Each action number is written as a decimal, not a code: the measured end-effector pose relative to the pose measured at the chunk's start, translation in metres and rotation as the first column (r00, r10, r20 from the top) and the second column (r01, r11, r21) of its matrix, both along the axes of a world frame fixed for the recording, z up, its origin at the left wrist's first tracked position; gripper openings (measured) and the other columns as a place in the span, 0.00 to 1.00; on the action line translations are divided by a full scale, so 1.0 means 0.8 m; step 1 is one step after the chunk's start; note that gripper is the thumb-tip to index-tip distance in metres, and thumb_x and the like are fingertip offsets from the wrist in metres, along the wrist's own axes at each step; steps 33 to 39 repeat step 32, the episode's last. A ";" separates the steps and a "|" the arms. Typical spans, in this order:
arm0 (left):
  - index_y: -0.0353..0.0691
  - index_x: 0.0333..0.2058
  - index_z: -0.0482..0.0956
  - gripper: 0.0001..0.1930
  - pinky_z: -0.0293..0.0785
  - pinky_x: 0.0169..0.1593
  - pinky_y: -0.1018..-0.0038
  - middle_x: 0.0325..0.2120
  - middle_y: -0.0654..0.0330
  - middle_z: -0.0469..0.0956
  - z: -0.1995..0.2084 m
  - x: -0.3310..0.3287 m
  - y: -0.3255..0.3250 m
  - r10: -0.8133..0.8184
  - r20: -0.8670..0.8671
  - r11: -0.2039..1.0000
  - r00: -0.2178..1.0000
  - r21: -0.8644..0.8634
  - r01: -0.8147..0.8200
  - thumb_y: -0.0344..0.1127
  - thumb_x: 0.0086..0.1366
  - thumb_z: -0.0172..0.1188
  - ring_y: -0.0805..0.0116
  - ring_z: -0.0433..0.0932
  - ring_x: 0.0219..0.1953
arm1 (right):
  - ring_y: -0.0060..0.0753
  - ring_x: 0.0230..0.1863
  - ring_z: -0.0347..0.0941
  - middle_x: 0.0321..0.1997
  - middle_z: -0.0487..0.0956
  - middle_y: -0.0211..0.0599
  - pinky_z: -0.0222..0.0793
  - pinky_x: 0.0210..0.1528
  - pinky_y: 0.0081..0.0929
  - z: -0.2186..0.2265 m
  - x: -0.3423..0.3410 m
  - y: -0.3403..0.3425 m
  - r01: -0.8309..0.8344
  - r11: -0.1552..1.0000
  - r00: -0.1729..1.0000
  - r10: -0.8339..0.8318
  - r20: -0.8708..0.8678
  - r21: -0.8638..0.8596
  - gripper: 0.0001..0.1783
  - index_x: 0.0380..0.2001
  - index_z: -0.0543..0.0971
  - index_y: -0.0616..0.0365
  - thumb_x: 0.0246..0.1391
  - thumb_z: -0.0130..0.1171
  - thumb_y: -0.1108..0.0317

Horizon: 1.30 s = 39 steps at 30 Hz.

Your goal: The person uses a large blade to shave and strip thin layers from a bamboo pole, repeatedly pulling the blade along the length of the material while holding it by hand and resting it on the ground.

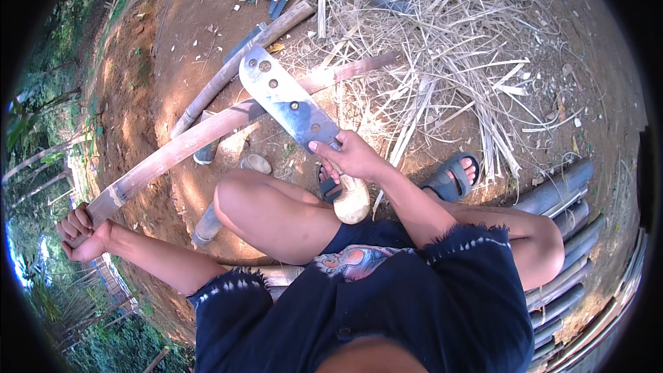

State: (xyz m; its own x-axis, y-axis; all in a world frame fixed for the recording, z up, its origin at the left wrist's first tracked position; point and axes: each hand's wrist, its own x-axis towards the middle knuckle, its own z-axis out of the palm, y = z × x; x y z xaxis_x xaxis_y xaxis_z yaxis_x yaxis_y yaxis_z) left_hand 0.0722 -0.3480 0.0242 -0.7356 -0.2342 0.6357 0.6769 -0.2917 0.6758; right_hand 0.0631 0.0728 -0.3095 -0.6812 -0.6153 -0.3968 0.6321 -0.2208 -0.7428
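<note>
While the long bamboo pole (207,135) lies across the dirt in front of the seated person, its near end sits in the left hand (81,229), fingers curled tight around it in a full fist, and the far end runs off toward the dry straw pile (449,55). It looks stiff and fairly light for its length, being hollow, but smooth skinned, so I'd guess it can roll or slide in a loose hold; gripping right at the end like that gives leverage, though it probably flexes a bit in the middle. The right hand (352,159) has its fingers wrapped closed around the pale wooden handle of a big machete (290,100), thumb pressed along the top, and the wide steel blade with holes in it rests flat over the pole about midway along. That blade looks heavy toward the tip, so the handle is the only sane place to hold it. A second pole (235,62) lies just behind the first one, a cut bamboo ring (256,163) sits near the bare knee, there's a dark sandal (452,176) on the foot to the right, and split bamboo slats (563,235) are stacked at the right edge.
</note>
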 end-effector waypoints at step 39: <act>0.53 0.15 0.56 0.17 0.46 0.14 0.90 0.06 0.80 0.58 0.019 0.055 0.184 -0.514 -0.282 0.847 0.810 -0.023 0.530 0.39 0.59 0.53 0.91 0.50 0.08 | 0.53 0.29 0.80 0.31 0.81 0.49 0.77 0.33 0.43 0.048 -0.023 0.114 0.392 0.546 0.507 0.542 -0.669 0.740 0.16 0.48 0.77 0.53 0.57 0.60 0.63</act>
